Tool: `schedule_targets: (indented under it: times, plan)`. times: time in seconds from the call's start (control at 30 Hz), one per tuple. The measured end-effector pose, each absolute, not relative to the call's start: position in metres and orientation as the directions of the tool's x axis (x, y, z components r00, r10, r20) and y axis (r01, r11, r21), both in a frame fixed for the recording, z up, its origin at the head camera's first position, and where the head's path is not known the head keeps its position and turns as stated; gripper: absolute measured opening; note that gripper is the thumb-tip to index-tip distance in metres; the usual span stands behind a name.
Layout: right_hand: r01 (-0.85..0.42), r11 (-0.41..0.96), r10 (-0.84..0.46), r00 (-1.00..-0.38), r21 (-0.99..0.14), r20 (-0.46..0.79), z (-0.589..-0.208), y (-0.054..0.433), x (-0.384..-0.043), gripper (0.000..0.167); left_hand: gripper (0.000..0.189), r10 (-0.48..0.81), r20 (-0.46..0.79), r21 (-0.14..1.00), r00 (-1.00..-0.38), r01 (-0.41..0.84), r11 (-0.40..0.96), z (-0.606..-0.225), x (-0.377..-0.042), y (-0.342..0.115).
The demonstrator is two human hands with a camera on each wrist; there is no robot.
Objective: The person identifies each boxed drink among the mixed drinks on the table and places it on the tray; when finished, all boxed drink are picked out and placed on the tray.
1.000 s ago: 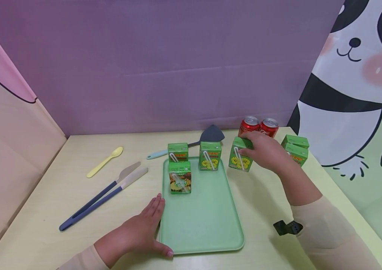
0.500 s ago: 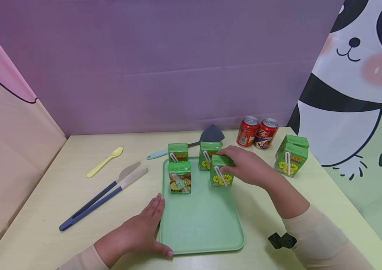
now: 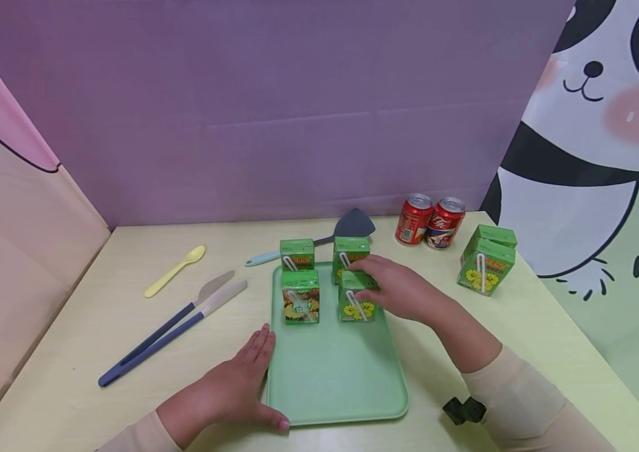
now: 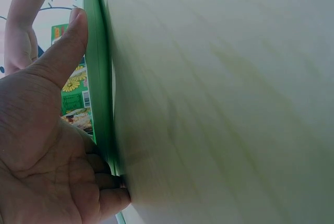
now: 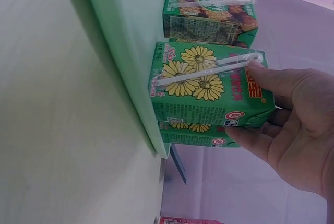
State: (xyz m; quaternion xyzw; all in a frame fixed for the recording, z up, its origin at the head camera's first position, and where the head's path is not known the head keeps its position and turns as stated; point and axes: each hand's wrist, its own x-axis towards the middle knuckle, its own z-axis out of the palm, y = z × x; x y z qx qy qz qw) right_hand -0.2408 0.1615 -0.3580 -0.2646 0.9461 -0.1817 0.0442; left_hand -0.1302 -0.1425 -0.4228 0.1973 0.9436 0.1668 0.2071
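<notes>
My right hand (image 3: 395, 292) grips the top of a green juice box (image 3: 356, 307) with yellow flowers and a white straw. In the right wrist view this juice box (image 5: 209, 83) stands on the tray, thumb on its front and fingers behind. Behind it is another flower juice box (image 3: 351, 246); to its left stand a brown-fronted drink box (image 3: 300, 304) and one more green box (image 3: 297, 248). Along the left edge of the light green tray (image 3: 336, 383), my left hand (image 3: 235, 386) rests with its fingers straight. The left wrist view shows that hand (image 4: 47, 145) touching the tray's rim.
Two red cans (image 3: 414, 220) stand at the back right, with two more green juice boxes (image 3: 486, 263) near the right edge. A spatula (image 3: 353, 225) lies behind the tray. To the left are a yellow spoon (image 3: 175, 271) and blue-handled tongs (image 3: 172, 329).
My right hand has carried the flower juice box leftward from beside the tray and set it down on it, in front of the other flower box. My left hand has stayed still.
</notes>
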Motion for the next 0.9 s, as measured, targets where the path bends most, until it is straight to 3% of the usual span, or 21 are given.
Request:
schedule_targets:
  times: [0.4, 0.63, 0.9]
  plan:
    - [-0.493, 0.790, -0.527, -0.850, -0.365, 0.010, -0.361, 0.164, -0.239, 0.057, 0.140, 0.454, -0.305, 0.397, -0.837, 0.322, 0.860, -0.424, -0.129, -0.143]
    - [-0.475, 0.762, -0.507, -0.860, -0.440, 0.051, -0.350, 0.180, -0.239, 0.065, 0.140, 0.458, -0.302, 0.390, -0.836, 0.330, 0.860, -0.424, -0.130, -0.143]
    - [-0.385, 0.786, -0.373, -0.919, -0.484, 0.126, -0.330, 0.226, -0.243, 0.066, 0.141, 0.452, -0.310, 0.393, -0.836, 0.320, 0.862, -0.423, -0.130, -0.143]
